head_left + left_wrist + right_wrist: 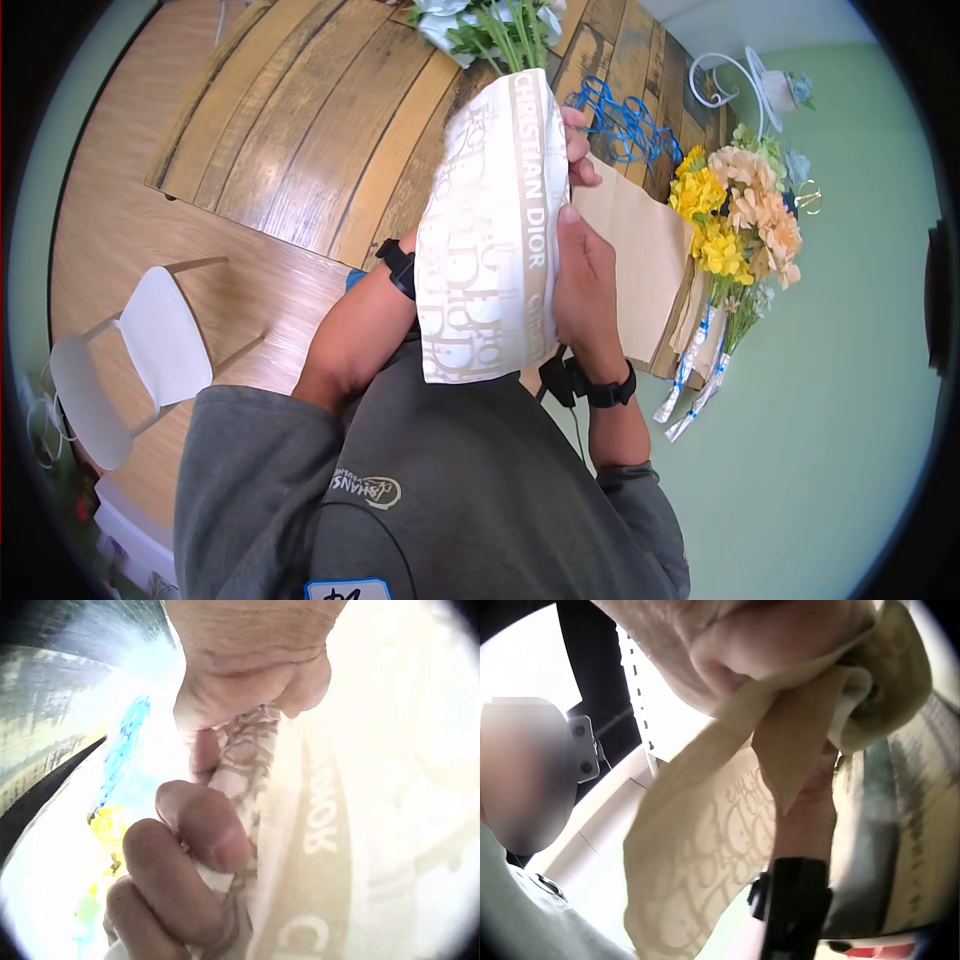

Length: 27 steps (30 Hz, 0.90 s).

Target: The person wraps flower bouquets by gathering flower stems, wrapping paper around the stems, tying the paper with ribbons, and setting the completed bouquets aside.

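White wrapping paper (475,240) with a beige "CHRISTIAN DIOR" band is wrapped into a sleeve in front of my torso. Green stems (520,40) with pale blue flowers (440,28) come out of its far end. My left arm passes behind the paper; the fingers of my left hand (580,150) show curled at its right edge. Just below, my right hand (588,285) grips the same edge, thumb in front and fingers (169,881) bent behind. In the right wrist view the paper (697,847) hangs in a loose flap, with a rolled fold (892,682) at one end.
On the wooden table (320,130) lie tangled blue ribbon (630,125) and brown paper (635,265). At the right are yellow flowers (710,190) and peach flowers (765,215) with wrapped stems. A white chair (165,335) stands to the left, a white wire stand (755,85) at the back right.
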Each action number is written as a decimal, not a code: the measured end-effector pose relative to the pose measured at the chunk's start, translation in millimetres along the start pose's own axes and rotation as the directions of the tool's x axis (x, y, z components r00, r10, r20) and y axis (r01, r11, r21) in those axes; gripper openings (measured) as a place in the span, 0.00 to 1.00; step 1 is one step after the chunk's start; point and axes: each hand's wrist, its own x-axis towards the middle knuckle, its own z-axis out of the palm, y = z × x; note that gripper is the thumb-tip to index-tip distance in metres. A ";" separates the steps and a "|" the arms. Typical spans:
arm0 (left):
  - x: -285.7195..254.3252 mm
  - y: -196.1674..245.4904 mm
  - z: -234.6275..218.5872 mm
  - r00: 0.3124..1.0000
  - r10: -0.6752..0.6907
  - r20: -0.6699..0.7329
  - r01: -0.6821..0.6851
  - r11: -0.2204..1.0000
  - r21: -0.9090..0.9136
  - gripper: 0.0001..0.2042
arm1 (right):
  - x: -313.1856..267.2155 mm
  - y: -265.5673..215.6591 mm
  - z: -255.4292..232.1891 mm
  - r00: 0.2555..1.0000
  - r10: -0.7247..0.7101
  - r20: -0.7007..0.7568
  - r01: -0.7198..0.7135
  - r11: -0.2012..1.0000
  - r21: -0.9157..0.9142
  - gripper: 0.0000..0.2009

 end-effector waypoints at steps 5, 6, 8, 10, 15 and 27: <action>17.8 25.3 -12.0 0.992 -0.038 0.121 0.066 0.971 -0.231 0.22 | 2.6 -7.7 15.1 0.966 0.163 0.199 -0.233 0.881 0.411 0.25; 15.1 32.2 -6.1 0.993 -0.061 0.099 0.084 0.965 -0.247 0.18 | 6.2 -8.4 16.9 0.955 0.199 0.219 -0.284 0.824 0.490 0.24; 13.5 39.3 -2.0 0.994 -0.094 0.050 0.102 0.976 -0.190 0.17 | 13.9 -5.7 12.4 0.941 0.231 0.248 -0.334 0.751 0.569 0.24; 12.3 35.4 -17.2 0.988 -0.129 -0.087 0.118 0.986 -0.121 0.15 | 21.5 4.5 -5.1 0.976 0.076 0.202 -0.091 0.994 0.066 0.28; 1.9 35.2 -65.9 0.919 -0.393 0.009 0.386 0.897 -0.214 0.15 | -22.3 -46.8 0.5 0.845 -0.535 0.000 0.487 0.768 -0.416 0.41; 76.3 -27.0 -130.9 0.846 -0.039 -0.532 -0.059 0.984 -0.167 0.11 | 23.1 14.5 -4.3 0.635 -0.770 0.060 0.374 0.239 -0.896 0.29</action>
